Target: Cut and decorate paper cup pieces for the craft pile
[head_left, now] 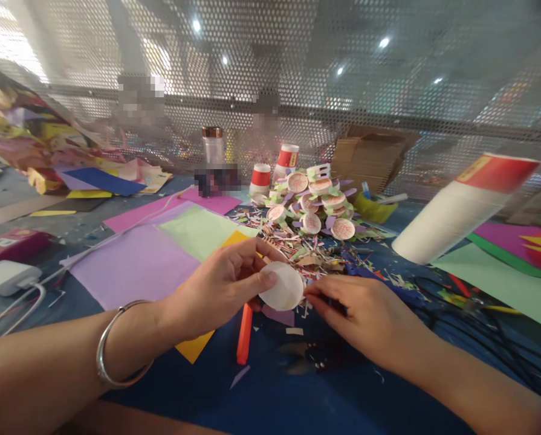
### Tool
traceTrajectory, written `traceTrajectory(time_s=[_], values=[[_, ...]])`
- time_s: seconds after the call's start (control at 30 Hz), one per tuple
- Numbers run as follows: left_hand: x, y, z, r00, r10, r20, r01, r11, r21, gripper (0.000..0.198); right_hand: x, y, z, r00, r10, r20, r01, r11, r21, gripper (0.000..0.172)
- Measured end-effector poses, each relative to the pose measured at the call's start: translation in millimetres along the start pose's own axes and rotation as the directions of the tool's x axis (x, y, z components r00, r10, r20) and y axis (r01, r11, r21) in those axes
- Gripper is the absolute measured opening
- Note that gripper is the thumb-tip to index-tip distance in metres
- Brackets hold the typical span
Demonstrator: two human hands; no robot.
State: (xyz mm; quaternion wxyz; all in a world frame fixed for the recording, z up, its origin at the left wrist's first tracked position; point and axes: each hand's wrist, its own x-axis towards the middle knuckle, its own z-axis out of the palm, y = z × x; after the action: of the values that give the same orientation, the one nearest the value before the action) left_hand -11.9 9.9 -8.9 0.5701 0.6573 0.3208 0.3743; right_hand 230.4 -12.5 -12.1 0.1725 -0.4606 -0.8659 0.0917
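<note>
A round white paper disc (286, 289) is in my left hand (229, 281), pinched at its left edge between thumb and fingers. My right hand (365, 317) has thumb and forefinger closed at the disc's right edge; whatever sits between these fingertips is too small to make out. Beneath my left hand, an orange-red marker (243, 338) lies on the blue tabletop (234, 405). Purple paper (279, 315) shows under the disc. Lower down lies a dark, blurred object (314, 357). Several cup-bottom discs with red drawings and paper strips (310, 222) are heaped beyond my hands.
Shredded paper scraps (292, 244) spread before the heap. A tall stack of paper cups (460, 211) leans at right, near black cables (460, 332). Coloured sheets (134, 263), a white charger (7, 278) and its cord lie left. A perforated metal screen (297, 60) stands behind.
</note>
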Motion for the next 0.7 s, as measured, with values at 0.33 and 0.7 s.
traceTrajectory(time_s=[0.33,0.7], values=[[5,4,-6.0,0.99,0.084,-0.115,-0.062,0.981,0.186,0.021,0,1,-5,0.995,-0.003,-0.104,0.004,1.0,0.01,0.022],[5,13,-15.3,0.958,0.201,-0.206,-0.047,0.814,0.578,0.017,-4,-6,-12,0.995,0.0,0.095,-0.006,0.998,0.061,0.017]])
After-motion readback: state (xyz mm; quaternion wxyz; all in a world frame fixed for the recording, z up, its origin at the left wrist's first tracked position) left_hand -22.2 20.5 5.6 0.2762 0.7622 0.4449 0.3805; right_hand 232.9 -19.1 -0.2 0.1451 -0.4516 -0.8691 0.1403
